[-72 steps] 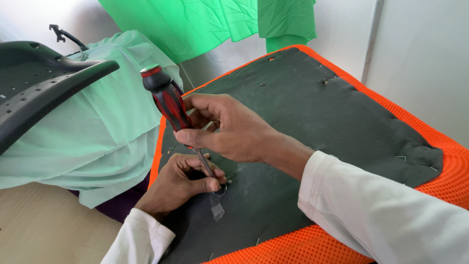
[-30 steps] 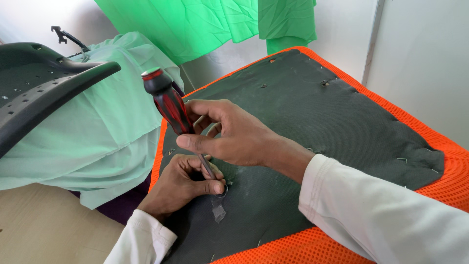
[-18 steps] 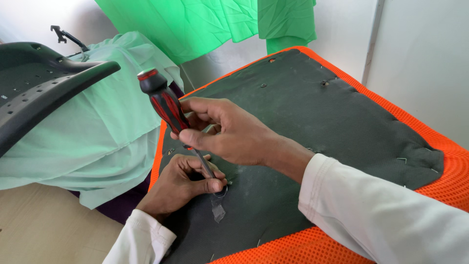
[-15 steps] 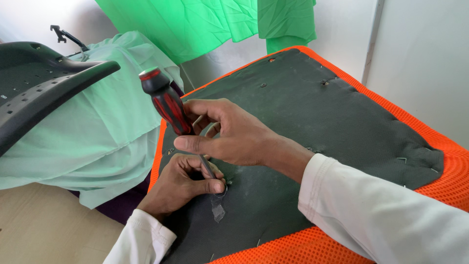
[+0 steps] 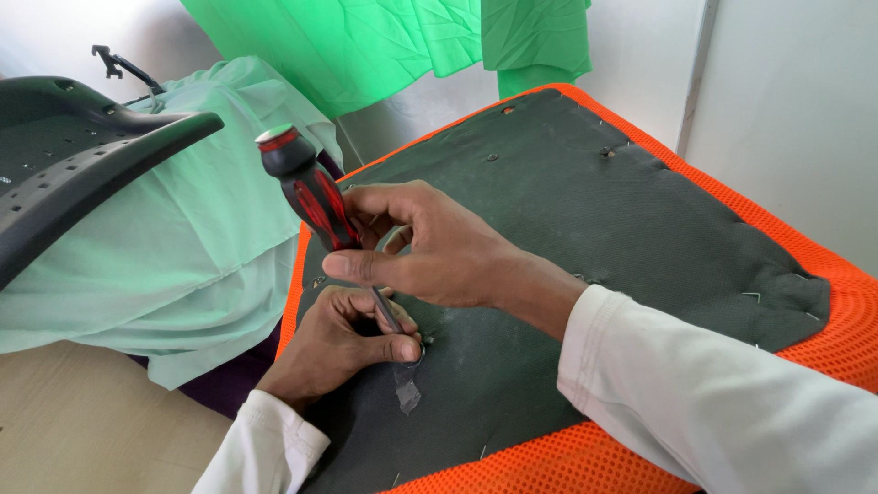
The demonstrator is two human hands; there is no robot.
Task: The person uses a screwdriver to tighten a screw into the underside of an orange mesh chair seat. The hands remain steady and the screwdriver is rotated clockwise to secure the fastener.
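My right hand point(image 5: 430, 247) is wrapped around the lower part of the screwdriver point(image 5: 315, 197), fingers curled on the red-and-black handle, forefinger stretched along the front. The tool's long axis runs from upper left to lower right: its capped end points up and away toward the pale green cloth point(image 5: 183, 247), and the thin shaft slants down toward me, into the pad point(image 5: 567, 210). The tip lands right beside my left hand point(image 5: 343, 343), which sits directly below the right and is the nearer one to that spot. My left fingers are bunched together, thumb and forefinger pinching at the shaft where it meets the dark fabric; I cannot tell what lies under the tip. A small scrap of clear tape point(image 5: 408, 393) lies on the fabric just below my left thumb. The pad has an orange mesh border point(image 5: 860, 311), with small staples along the fabric's edge. A black plastic shell point(image 5: 82, 155) sits off to the left.
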